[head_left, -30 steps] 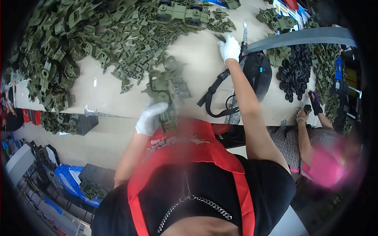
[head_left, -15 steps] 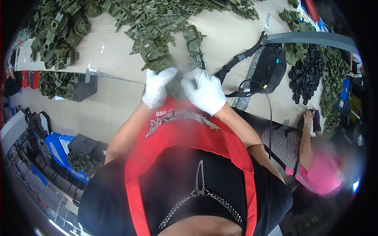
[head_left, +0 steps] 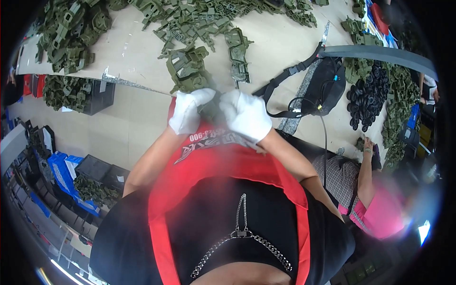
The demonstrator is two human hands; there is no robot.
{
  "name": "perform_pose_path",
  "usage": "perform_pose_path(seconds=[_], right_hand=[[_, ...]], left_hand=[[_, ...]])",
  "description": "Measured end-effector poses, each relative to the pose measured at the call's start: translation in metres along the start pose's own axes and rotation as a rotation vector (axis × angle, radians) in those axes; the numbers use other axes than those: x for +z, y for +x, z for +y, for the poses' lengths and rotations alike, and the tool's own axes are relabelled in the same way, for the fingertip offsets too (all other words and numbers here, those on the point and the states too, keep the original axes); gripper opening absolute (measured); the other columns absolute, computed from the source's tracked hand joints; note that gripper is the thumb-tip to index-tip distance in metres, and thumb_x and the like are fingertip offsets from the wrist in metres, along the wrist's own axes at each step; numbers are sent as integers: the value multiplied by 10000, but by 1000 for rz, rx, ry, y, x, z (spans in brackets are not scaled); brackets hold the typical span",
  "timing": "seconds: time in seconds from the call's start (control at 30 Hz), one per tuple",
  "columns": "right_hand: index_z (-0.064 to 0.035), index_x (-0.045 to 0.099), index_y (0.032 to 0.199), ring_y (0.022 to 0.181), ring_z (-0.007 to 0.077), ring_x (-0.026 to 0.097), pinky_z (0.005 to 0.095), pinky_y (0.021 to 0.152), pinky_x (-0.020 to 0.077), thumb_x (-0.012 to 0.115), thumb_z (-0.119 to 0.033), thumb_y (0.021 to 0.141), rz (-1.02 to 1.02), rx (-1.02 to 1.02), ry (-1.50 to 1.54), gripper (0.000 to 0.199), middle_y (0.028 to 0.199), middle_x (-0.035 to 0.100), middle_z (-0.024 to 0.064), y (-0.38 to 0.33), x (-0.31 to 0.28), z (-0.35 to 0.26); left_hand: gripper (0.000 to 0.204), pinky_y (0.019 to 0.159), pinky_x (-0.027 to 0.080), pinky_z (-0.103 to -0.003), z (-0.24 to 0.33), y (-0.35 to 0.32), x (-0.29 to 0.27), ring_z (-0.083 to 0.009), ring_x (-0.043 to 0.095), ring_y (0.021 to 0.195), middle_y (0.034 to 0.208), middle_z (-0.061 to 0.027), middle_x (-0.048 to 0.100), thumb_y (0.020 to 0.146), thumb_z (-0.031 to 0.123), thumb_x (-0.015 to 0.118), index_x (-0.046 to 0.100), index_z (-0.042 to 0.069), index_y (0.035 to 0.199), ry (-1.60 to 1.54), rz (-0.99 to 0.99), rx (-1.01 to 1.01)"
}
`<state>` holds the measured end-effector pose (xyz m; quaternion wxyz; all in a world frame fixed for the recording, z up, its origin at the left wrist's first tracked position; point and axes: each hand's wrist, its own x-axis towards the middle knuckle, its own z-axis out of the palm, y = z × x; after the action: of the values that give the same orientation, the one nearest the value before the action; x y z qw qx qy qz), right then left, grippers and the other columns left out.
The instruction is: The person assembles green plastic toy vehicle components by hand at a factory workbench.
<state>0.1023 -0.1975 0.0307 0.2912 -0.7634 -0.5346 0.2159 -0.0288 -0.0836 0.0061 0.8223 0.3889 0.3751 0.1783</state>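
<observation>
Both my hands wear white gloves and meet in front of the red apron, over the near edge of the table. My left hand (head_left: 189,111) is closed, its thumb and fingers pinching a blurred dark-green plastic part (head_left: 211,112). Across from it, my right hand (head_left: 247,115) is curled shut against the same part; what its fingertips hold is hidden. A thin dark tip shows just above the right knuckles. Beyond the left hand lies a large olive-green moulded part (head_left: 186,69). A longer green part (head_left: 238,52) lies beyond the right hand.
Heaps of green plastic parts (head_left: 199,23) cover the far table. To the right are a black strapped pouch (head_left: 323,85) with a cable, a grey curved bar (head_left: 380,47) and a pile of black rings (head_left: 365,97). A person in a pink cap (head_left: 380,211) works at right.
My right hand has curled tighter and turned slightly, its fingers closer to the part. Both hands sit a little lower in the picture. The whole view has shifted slightly.
</observation>
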Motion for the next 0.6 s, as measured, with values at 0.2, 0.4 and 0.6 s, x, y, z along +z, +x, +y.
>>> perform_pose_path(seconds=[0.2,0.4,0.6], right_hand=[[-58,588,993,847,341,650,414,738,521,602,-231,857,-109,131,163,221,930,657,170,14,8,21],[-19,640,1101,908,235,651,326,825,511,763,-273,741,-41,498,381,457,999,685,137,73,4,97],[-7,653,964,907,303,662,357,832,510,767,-348,708,82,652,236,442,956,685,201,99,23,138]], left_hand=[[347,840,517,-329,-12,16,-6,-225,629,891,954,-131,649,742,7,590,586,-39,1086,63,20,49],[303,829,555,-404,-3,48,-15,-233,619,950,1093,-108,614,888,100,630,529,28,1164,-185,191,7],[370,804,561,-419,17,48,-8,-243,621,971,1120,-89,607,921,189,613,488,139,1265,-236,122,76]])
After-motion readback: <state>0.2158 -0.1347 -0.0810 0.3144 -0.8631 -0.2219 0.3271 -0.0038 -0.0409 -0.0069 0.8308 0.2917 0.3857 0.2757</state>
